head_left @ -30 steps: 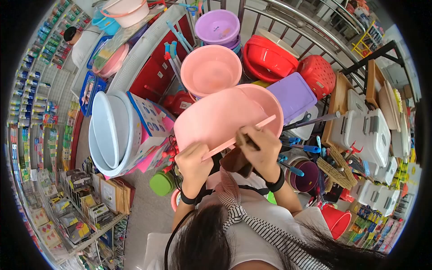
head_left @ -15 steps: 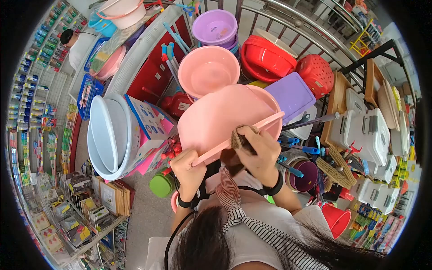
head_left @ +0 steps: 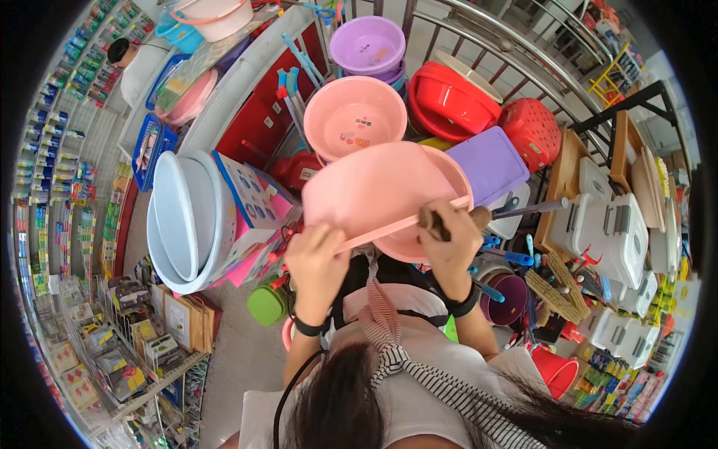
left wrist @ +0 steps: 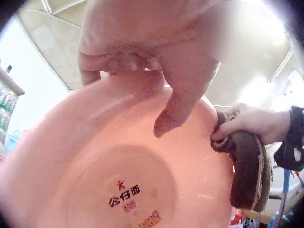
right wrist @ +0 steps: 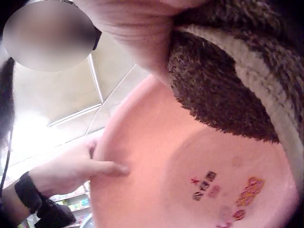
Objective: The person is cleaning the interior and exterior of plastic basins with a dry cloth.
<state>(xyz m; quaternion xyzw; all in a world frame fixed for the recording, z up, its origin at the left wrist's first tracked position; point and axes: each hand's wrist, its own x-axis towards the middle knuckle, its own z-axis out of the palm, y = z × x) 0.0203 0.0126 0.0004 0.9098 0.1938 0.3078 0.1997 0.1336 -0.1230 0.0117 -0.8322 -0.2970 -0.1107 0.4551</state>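
A pink plastic basin (head_left: 374, 187) is held tilted on its side, its inside turned toward the person. My left hand (head_left: 318, 262) grips the rim at the left, the thumb lying inside the wall in the left wrist view. At the rim's right end my right hand (head_left: 452, 247) holds a fuzzy brown cloth (right wrist: 218, 90) with a pale edge. The folded cloth hangs beside the rim in the left wrist view. Printed characters (left wrist: 124, 195) and small pictures mark the basin's inner bottom. Another pink basin (head_left: 456, 176) shows behind the held one.
Beyond stand a round pink basin (head_left: 355, 116), a purple basin (head_left: 366, 45) and red basins (head_left: 456, 97). Pale blue tubs (head_left: 176, 217) are at left, a purple lid (head_left: 486, 168) and blue-handled tools (head_left: 516, 258) at right. A green bin (head_left: 267, 304) sits on the floor.
The right hand has moved rightward along the rim with the brown cloth. The left hand stays on the left rim, while the basin has shifted slightly.
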